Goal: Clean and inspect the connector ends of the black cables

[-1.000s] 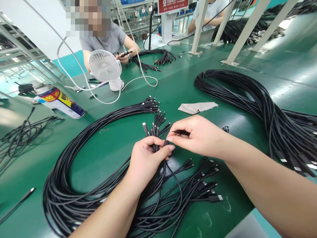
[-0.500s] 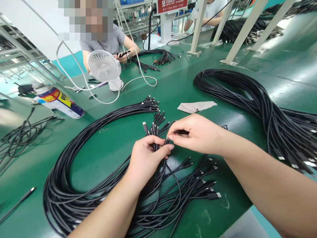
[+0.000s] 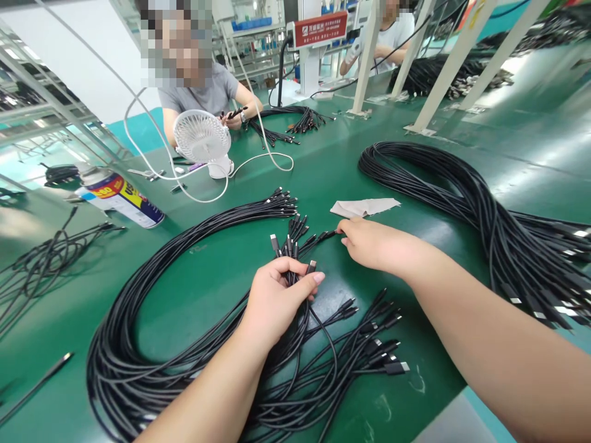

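My left hand (image 3: pixel 281 295) is closed around a bunch of black USB cables. One dark plug (image 3: pixel 311 267) with a metal tip stands up between its thumb and forefinger. More plugs (image 3: pixel 290 246) fan out above the knuckles. To the upper right, my right hand (image 3: pixel 369 243) is closed, its fingertips pinching the end of a black cable (image 3: pixel 327 235) that sticks out from the bunch. The inside of its grip is hidden. Below the hands, loose cable ends (image 3: pixel 378 351) spread over the green table (image 3: pixel 207 277).
A pale cloth (image 3: pixel 364 207) lies beyond my right hand. A thick cable bundle (image 3: pixel 462 184) is at right, a spray can (image 3: pixel 124 197) at left. A white fan (image 3: pixel 203 138) with a trailing cord stands before a co-worker (image 3: pixel 203 92). Posts (image 3: pixel 450 67) rise at the back.
My right hand has moved up and right, away from the plug in my left hand, to another cable end. The dark thing seen in its grip no longer shows. My left hand keeps its hold.
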The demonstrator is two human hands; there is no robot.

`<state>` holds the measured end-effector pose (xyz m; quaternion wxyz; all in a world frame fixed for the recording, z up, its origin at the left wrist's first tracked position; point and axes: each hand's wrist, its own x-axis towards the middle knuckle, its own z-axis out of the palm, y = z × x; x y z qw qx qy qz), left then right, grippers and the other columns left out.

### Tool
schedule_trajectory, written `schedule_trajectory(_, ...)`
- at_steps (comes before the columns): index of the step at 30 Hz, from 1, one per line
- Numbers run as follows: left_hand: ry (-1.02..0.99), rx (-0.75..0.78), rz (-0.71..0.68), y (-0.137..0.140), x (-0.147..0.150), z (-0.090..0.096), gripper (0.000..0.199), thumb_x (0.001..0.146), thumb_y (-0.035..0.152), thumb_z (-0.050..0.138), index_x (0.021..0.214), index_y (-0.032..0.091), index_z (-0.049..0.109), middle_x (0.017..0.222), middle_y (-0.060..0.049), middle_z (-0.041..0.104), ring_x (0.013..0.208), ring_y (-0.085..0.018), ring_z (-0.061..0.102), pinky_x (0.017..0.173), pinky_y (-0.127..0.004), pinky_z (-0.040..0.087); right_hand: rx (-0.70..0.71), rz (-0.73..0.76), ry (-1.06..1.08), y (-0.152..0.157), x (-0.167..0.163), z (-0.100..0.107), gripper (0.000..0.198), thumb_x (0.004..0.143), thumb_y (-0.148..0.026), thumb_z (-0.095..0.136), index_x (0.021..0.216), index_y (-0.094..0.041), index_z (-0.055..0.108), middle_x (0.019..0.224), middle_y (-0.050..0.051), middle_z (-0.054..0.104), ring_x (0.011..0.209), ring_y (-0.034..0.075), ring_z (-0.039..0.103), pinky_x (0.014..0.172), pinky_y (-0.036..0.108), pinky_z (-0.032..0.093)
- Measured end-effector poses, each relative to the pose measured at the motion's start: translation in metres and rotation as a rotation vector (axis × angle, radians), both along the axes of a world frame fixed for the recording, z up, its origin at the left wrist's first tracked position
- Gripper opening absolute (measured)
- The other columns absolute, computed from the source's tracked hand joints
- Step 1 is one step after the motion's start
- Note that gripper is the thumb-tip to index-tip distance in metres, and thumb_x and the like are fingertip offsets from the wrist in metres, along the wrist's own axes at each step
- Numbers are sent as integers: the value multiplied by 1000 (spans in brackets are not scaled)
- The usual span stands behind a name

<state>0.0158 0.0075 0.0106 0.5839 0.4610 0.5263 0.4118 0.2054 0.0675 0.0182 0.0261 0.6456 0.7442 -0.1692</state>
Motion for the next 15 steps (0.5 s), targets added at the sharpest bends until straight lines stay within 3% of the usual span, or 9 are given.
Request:
schedule_trajectory(4, 10, 6, 10, 0, 0, -1, 23, 65, 26, 78, 67, 16, 58, 54, 4, 62, 49, -8, 56, 52, -19, 45, -4, -19, -28, 4, 3, -5, 33, 89, -11, 44, 118, -10, 58, 120, 19, 59, 99, 28, 62, 78, 33, 45)
schedule_trajectory(9, -5, 21, -1, 0, -1, -4, 21, 67, 28, 78, 71, 16, 60, 56, 4, 60, 51, -8, 55, 53, -20, 44, 54, -57, -35, 8, 9, -1, 29, 88, -22, 53, 113, -12, 64, 117, 17, 61, 103, 30, 61, 82, 35, 45)
schedule_trajectory(12, -19, 30, -2, 0, -1, -5, 23, 66, 28, 79, 70, 16, 60, 56, 5, 59, 50, -8, 54, 53, -20, 44, 146, -104, 5, 16, 16, -1, 26, 91, -28, 49, 108, -18, 66, 107, 11, 66, 98, 25, 62, 82, 32, 45)
schedule_trajectory(15, -29, 31, -43, -1, -1, -3, 24, 66, 30, 79, 69, 16, 60, 56, 4, 59, 51, -9, 55, 55, -22, 44, 287, -202, 30, 27, 24, -10, 32, 92, -25, 47, 120, -15, 60, 118, 17, 60, 110, 28, 56, 93, 37, 41)
